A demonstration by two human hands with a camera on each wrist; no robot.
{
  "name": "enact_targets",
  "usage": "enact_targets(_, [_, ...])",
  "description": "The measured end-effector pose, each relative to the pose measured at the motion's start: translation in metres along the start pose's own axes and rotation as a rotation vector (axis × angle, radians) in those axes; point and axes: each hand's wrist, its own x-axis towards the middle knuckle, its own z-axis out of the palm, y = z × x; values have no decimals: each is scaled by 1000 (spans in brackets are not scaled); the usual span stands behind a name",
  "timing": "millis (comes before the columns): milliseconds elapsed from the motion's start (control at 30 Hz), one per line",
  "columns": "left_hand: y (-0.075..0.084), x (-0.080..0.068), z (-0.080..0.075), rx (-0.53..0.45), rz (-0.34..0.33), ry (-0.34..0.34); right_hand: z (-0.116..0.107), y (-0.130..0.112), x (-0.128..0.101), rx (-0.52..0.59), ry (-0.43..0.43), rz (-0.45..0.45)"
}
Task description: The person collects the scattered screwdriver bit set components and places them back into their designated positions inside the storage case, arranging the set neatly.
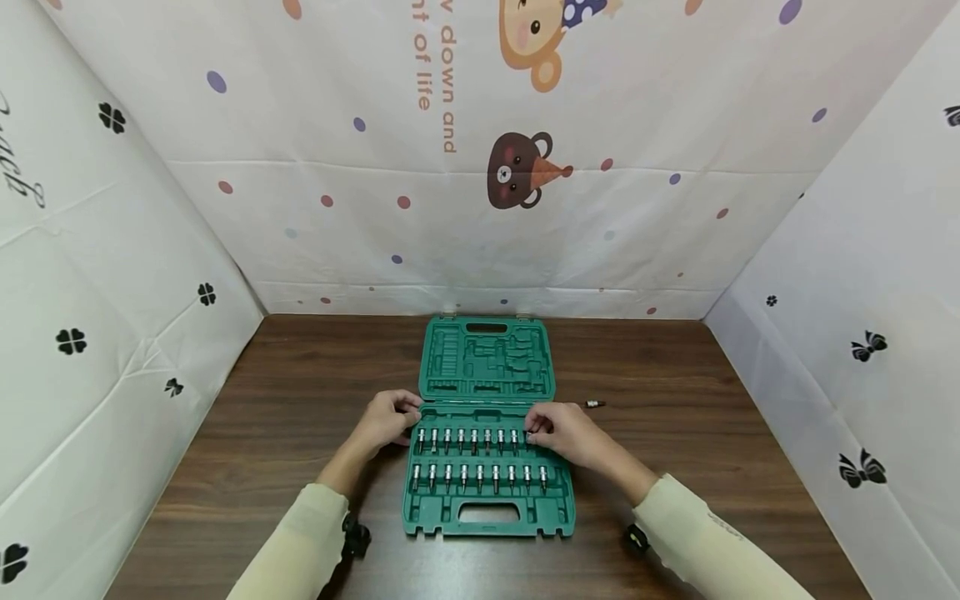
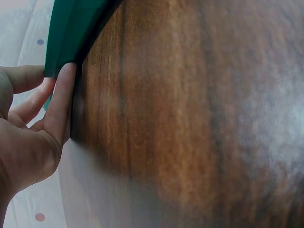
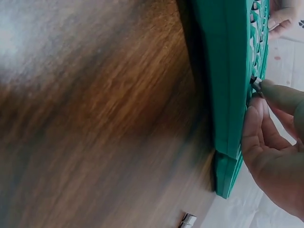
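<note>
An unfolded green tool case [image 1: 489, 500] lies on the table, with two rows of silver bit sockets [image 1: 480, 477] in its near half. My right hand [image 1: 564, 429] is over the right end of the far row. Between its thumb and finger it pinches a small bit socket [image 3: 257, 85] at its slot; the fingers partly cover the socket. At the case's left edge, close to the hinge, my left hand [image 1: 386, 423] touches the rim and side wall with fairly straight fingers [image 2: 64, 97]. Some of those fingers are hidden behind the case.
One loose bit socket [image 1: 594, 404] lies on the brown wooden table [image 1: 660, 375], right of the hinge. The case's lid [image 1: 487, 362], with moulded recesses, lies back toward the patterned rear cloth [image 1: 450, 242]. Cloth walls also border the table at left and right.
</note>
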Motion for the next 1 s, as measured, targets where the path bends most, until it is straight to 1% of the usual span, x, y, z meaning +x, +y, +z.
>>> enact_targets(200, [-1, 2, 1, 5, -3, 1, 1, -3, 4, -77, -7, -2])
enact_targets(333, [-2, 2, 1, 0, -4, 0, 2, -3, 6, -102, -17, 2])
enact_targets(633, [-4, 3, 1, 11, -1, 13, 2, -7, 11, -122, 21, 27])
enact_targets(1000, [-5, 4, 1, 7, 3, 7, -1, -6, 18, -93, 19, 110])
